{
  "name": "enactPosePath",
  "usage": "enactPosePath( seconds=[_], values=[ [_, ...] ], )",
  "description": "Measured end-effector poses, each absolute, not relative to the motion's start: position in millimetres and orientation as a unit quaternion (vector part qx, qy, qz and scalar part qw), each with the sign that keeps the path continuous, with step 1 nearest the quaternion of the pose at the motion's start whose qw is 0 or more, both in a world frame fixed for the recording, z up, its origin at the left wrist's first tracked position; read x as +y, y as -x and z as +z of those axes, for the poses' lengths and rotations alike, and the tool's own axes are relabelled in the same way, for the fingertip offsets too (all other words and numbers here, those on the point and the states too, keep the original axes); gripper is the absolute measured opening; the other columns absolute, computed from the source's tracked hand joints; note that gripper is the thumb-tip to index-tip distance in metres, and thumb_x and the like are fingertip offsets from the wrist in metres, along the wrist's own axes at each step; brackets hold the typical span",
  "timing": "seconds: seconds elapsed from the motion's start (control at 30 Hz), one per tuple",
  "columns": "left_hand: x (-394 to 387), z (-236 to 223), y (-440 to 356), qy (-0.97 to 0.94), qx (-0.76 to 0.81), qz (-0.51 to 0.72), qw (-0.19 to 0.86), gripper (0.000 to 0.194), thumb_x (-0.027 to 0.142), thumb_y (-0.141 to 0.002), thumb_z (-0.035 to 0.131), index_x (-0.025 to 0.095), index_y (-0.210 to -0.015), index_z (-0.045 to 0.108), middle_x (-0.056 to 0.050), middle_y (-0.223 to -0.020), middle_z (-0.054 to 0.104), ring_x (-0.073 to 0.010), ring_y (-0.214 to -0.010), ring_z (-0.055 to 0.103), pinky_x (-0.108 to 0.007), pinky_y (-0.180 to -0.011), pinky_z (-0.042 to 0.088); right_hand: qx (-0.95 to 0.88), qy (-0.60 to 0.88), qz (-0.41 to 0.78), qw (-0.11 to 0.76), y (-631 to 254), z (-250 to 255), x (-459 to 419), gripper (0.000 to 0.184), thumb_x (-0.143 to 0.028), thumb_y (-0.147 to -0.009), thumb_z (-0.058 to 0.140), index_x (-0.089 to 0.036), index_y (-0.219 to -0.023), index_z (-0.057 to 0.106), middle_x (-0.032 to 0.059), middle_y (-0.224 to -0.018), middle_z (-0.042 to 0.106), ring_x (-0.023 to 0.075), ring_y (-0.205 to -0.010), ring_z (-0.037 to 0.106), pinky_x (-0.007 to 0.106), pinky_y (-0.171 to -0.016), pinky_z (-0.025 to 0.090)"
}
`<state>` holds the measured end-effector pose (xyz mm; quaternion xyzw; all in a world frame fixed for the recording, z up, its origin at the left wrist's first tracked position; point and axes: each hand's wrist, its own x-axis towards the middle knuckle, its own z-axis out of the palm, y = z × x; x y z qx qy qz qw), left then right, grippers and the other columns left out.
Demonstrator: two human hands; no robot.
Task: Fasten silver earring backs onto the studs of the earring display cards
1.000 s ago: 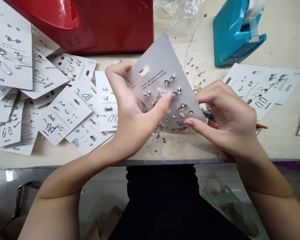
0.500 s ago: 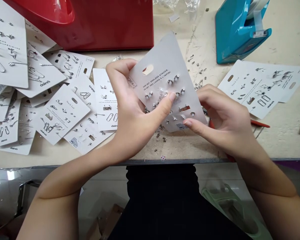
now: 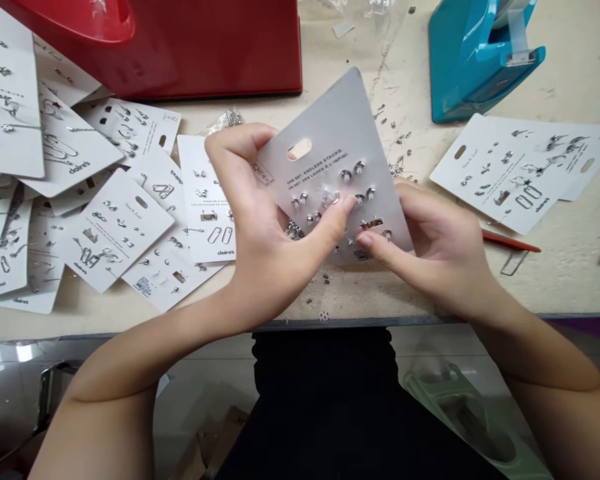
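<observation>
A white earring card (image 3: 330,127) is held up tilted above the table, its printed side with several metal earring backs facing me. My left hand (image 3: 275,233) grips it from the left, thumb pressed on the middle of the card and fingers hidden behind. From the right, my right hand (image 3: 440,250) pinches the lower right edge, thumb on the front near a small slot and fingers behind. Loose earring backs (image 3: 400,157) lie scattered on the table behind and below the card. Close to the right hand rests a red-handled tool (image 3: 510,241), partly hidden.
Overlapping cards with earrings (image 3: 117,230) cover the left of the table. At the back stand a red box-like object (image 3: 220,53) and a blue tape dispenser (image 3: 473,67). Two more cards (image 3: 495,173) lie at right. The table's front edge (image 3: 340,323) runs before me.
The card has tilted slightly, with its right hand grip shifting a little left and more onto the lower edge. The view has shifted slightly, and more of a small clear bag shows behind the left hand.
</observation>
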<state>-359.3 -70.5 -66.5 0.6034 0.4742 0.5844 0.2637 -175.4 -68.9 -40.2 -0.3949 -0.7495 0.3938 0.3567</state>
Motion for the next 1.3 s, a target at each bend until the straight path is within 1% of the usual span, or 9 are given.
enactPosePath(
  seconds=[0.17, 0.33, 0.47, 0.6, 0.77, 0.87, 0.97, 1.07, 1.3],
  values=[
    [-69.5, -60.7, 361.9, -0.61, 0.449, 0.608, 0.239, 0.05, 0.042, -0.082, 0.079, 0.034, -0.118, 0.045, -0.005, -0.124, 0.04, -0.0249, -0.121, 0.053, -0.048, -0.094, 0.057, -0.738, 0.394, 0.407, 0.367, 174.5, -38.3, -69.4, 0.009, -0.02, -0.09, 0.068, -0.024, -0.093, 0.061, 0.0012, -0.085, 0.062, 0.0181, -0.08, 0.06, 0.036, -0.069, 0.05],
    [-68.1, -29.4, 364.6, -0.635, 0.505, 0.551, 0.196, 0.043, 0.017, -0.086, 0.072, 0.028, -0.104, 0.035, -0.001, -0.1, 0.039, -0.0135, -0.092, 0.057, -0.038, -0.081, 0.057, -0.72, 0.405, 0.408, 0.389, 170.8, -29.2, -68.3, 0.017, -0.013, -0.087, 0.068, -0.026, -0.097, 0.065, 0.0021, -0.09, 0.065, 0.0206, -0.085, 0.061, 0.042, -0.075, 0.05],
    [-65.4, -25.8, 372.8, -0.674, 0.501, 0.521, 0.153, 0.049, 0.025, -0.078, 0.078, 0.027, -0.1, 0.034, 0.004, -0.089, 0.043, -0.0108, -0.079, 0.06, -0.034, -0.067, 0.057, -0.72, 0.401, 0.39, 0.412, 170.7, -27.5, -68.1, 0.02, -0.006, -0.086, 0.066, -0.025, -0.093, 0.067, 0.002, -0.088, 0.065, 0.0202, -0.085, 0.061, 0.041, -0.075, 0.049],
    [-62.5, -30.5, 380.3, -0.72, 0.451, 0.51, 0.135, 0.044, 0.032, -0.076, 0.079, 0.027, -0.099, 0.043, 0.005, -0.087, 0.056, -0.0198, -0.087, 0.069, -0.041, -0.065, 0.059, -0.717, 0.395, 0.396, 0.417, 172.4, -29.3, -69.1, 0.023, -0.004, -0.082, 0.067, -0.024, -0.094, 0.068, 0.002, -0.086, 0.065, 0.0202, -0.083, 0.06, 0.042, -0.074, 0.048],
    [-62.4, -21.0, 380.5, -0.702, 0.482, 0.49, 0.184, 0.038, 0.024, -0.083, 0.073, 0.028, -0.099, 0.039, 0.008, -0.118, 0.061, -0.0336, -0.128, 0.061, -0.046, -0.065, 0.056, -0.713, 0.391, 0.407, 0.416, 172.2, -27.5, -69.8, 0.027, -0.004, -0.082, 0.067, -0.028, -0.094, 0.069, 0.0012, -0.085, 0.065, 0.0215, -0.083, 0.061, 0.042, -0.072, 0.05],
    [-60.1, -24.5, 380.2, -0.7, 0.441, 0.529, 0.186, 0.048, 0.024, -0.077, 0.08, 0.027, -0.1, 0.038, 0.005, -0.106, 0.058, -0.039, -0.131, 0.056, -0.049, -0.065, 0.057, -0.7, 0.38, 0.437, 0.418, 170.8, -24.8, -69.3, 0.026, -0.003, -0.082, 0.068, -0.027, -0.093, 0.07, 0.0012, -0.085, 0.065, 0.0206, -0.082, 0.061, 0.041, -0.072, 0.052],
    [-61.7, -29.7, 377.7, -0.686, 0.427, 0.558, 0.188, 0.055, 0.027, -0.076, 0.084, 0.028, -0.106, 0.038, 0.002, -0.094, 0.05, -0.0406, -0.14, 0.045, -0.055, -0.083, 0.059, -0.692, 0.384, 0.45, 0.413, 169.9, -22.9, -68.8, 0.026, -0.003, -0.082, 0.067, -0.028, -0.091, 0.071, 0.0005, -0.085, 0.066, 0.0201, -0.081, 0.062, 0.041, -0.072, 0.054],
    [-69.3, -27.5, 371.7, -0.65, 0.486, 0.539, 0.225, 0.042, 0.025, -0.084, 0.08, 0.024, -0.103, 0.042, -0.002, -0.104, 0.046, -0.0381, -0.149, 0.033, -0.054, -0.1, 0.056, -0.687, 0.388, 0.453, 0.415, 170.3, -23.5, -68.8, 0.027, -0.003, -0.081, 0.068, -0.027, -0.09, 0.071, 0.0003, -0.084, 0.066, 0.02, -0.081, 0.063, 0.04, -0.072, 0.055],
    [-70.5, -34.8, 367.7, -0.632, 0.484, 0.55, 0.25, 0.034, 0.029, -0.085, 0.078, 0.026, -0.099, 0.047, 0.0, -0.116, 0.034, -0.0171, -0.109, 0.054, -0.041, -0.093, 0.061, -0.694, 0.414, 0.39, 0.443, 174.3, -27.8, -71.7, 0.022, -0.006, -0.081, 0.067, -0.028, -0.082, 0.066, -0.0006, -0.077, 0.063, 0.0183, -0.072, 0.06, 0.039, -0.064, 0.051]
  ],
)
